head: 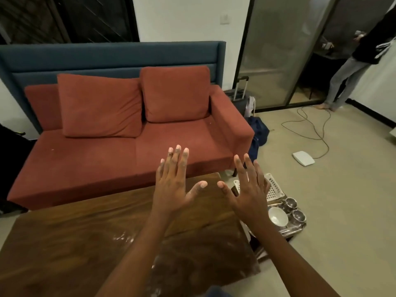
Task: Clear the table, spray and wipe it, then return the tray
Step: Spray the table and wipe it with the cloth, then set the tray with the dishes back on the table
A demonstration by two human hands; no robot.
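**A dim sitting room with a red sofa**

A red sofa [137, 155] with two loose back cushions [100, 106] stands against a blue padded panel [107, 56] at the far wall. Above the panel, at the left, is a dark window [64, 18]. To its right the white wall [182, 18] carries a light switch [224, 19]. A frosted glass sliding door [278, 50] in a dark frame takes up the right side, and past its edge stands a person [347, 67] in grey trousers and a dark top. A dark suitcase [241, 93] and a blue bag [260, 129] sit just beside the sofa's arm. On the beige floor [342, 211] a loose cable [310, 133] loops near a flat white device [303, 158]. The light is low and warm.
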